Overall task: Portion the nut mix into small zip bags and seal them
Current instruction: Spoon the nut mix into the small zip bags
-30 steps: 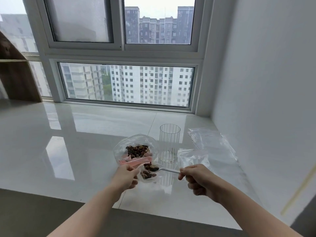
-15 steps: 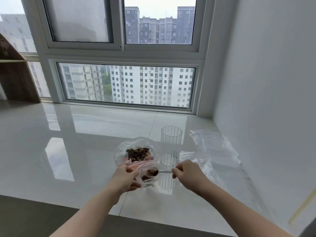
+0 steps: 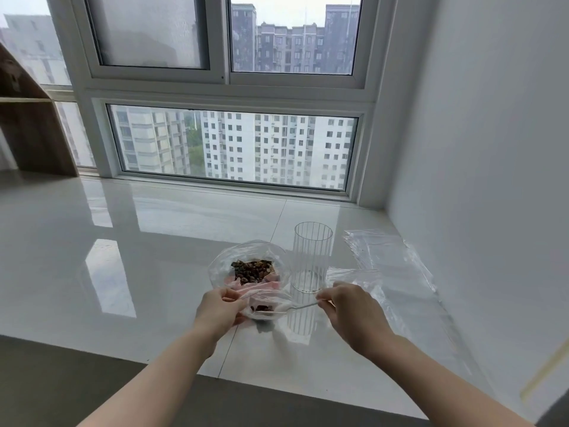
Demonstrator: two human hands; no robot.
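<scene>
A large clear bag [image 3: 249, 266] with a pink zip strip lies open on the white sill, dark nut mix [image 3: 252, 270] heaped inside it. Just in front of it, my left hand [image 3: 219, 310] grips the rim of a small clear zip bag [image 3: 264, 306] that has a few dark nuts at its bottom. My right hand [image 3: 349, 309] pinches the handle of a white plastic spoon [image 3: 295, 307], whose bowl sits inside the small bag's mouth.
A tall ribbed glass [image 3: 311, 260] stands right behind the spoon and my right hand. Several empty clear bags [image 3: 391, 266] lie spread along the right wall. The sill's front edge [image 3: 277, 383] runs under my forearms. A wooden shelf [image 3: 27, 131] stands far left.
My right hand has moved left and tipped the spoon into the small bag; the nuts that lay on the spoon are now in the bag. My left hand keeps its hold.
</scene>
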